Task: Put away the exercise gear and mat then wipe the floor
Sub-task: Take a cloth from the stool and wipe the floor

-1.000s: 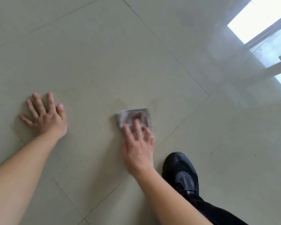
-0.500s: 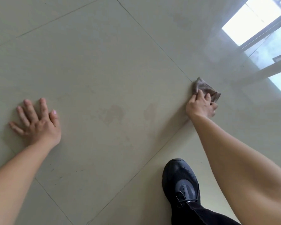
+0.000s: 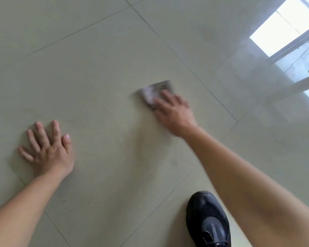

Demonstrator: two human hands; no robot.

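Note:
A small grey-brown cloth (image 3: 154, 91) lies flat on the pale tiled floor (image 3: 96, 68), blurred by motion. My right hand (image 3: 173, 113) presses down on the cloth's near edge with straight fingers; the far part of the cloth sticks out beyond the fingertips. My left hand (image 3: 48, 150) lies flat on the floor at the left with its fingers spread, holding nothing. No exercise gear or mat is in view.
My black shoe (image 3: 208, 221) stands on the floor at the bottom right, under my right forearm. A bright reflection of a window (image 3: 284, 27) glares on the tiles at the top right. Dark grout lines cross the floor.
My right hand has swept the cloth back to the left, from the grout line at the right toward the middle of the tile. My left hand has stayed planted.

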